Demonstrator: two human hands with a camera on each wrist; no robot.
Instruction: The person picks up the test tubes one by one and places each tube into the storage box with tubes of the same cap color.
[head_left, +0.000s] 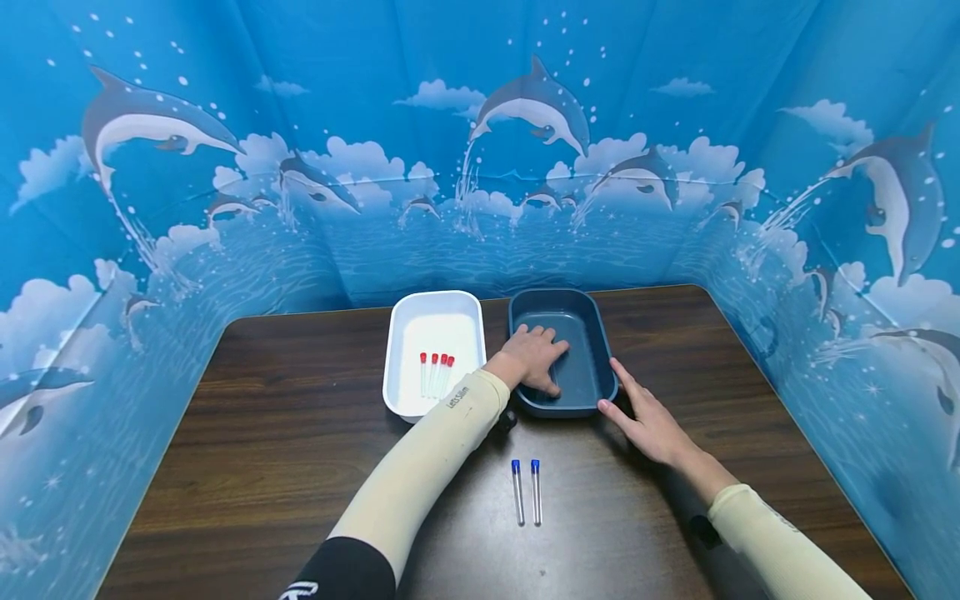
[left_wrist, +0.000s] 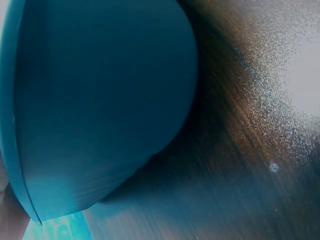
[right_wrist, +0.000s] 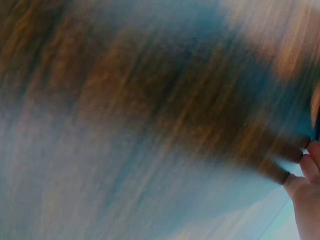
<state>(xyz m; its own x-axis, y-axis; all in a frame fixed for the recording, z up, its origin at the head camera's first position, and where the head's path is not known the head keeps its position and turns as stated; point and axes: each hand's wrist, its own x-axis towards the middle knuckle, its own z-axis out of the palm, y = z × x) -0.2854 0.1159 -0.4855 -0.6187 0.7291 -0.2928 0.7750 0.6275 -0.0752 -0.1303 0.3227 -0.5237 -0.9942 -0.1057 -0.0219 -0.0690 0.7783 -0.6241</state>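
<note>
A dark blue tray [head_left: 572, 327] stands at the back of the wooden table. My left hand [head_left: 534, 357] reaches over its left wall, fingers spread above the inside. The right hand [head_left: 651, 421] is at the tray's front right corner, thumb and fingers extended, fingertips right at the outer wall. In the left wrist view, the tray's outer side [left_wrist: 105, 100] fills the left half. The right wrist view catches only part of the right hand [right_wrist: 306, 187] at its edge. Two clear tubes with blue caps [head_left: 515, 492] lie in front of the tray.
Left of the blue tray stands a white tray [head_left: 437, 308] holding several tubes with red caps [head_left: 434, 371]. My left forearm passes across its front right corner. A blue dolphin-print curtain [head_left: 360, 250] surrounds the back and sides of the table [head_left: 285, 433].
</note>
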